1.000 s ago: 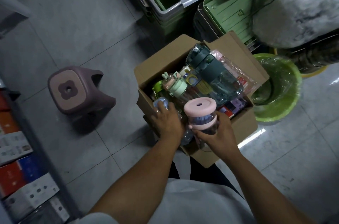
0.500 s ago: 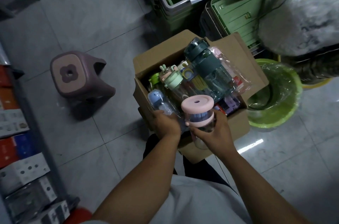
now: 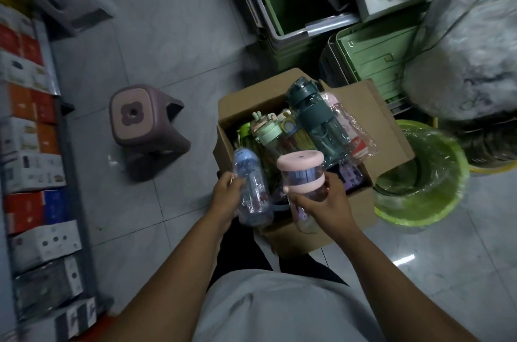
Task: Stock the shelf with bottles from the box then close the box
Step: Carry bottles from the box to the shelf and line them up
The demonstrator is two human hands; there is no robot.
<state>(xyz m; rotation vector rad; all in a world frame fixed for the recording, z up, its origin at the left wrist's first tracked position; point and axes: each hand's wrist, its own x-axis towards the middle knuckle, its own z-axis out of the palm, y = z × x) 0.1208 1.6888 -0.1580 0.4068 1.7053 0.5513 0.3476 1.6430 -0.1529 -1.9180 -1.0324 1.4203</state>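
Note:
An open cardboard box stands on the floor in front of me, packed with several wrapped bottles, among them a large dark green bottle and a pale green-capped one. My left hand grips a clear bottle with a blue cap in plastic wrap, lifted above the box's near left corner. My right hand holds a clear bottle with a pink lid above the box's near edge. The shelf runs along the left edge, filled with boxed goods.
A mauve plastic stool stands on the tiled floor between shelf and box. A lime green basin sits right of the box. Green and grey bins, a green crate and a large grey sack crowd behind.
My left hand has pulled the blue-capped bottle up out of the box. The pink-lidded bottle has risen slightly in my right hand. The view has tilted toward the shelf.

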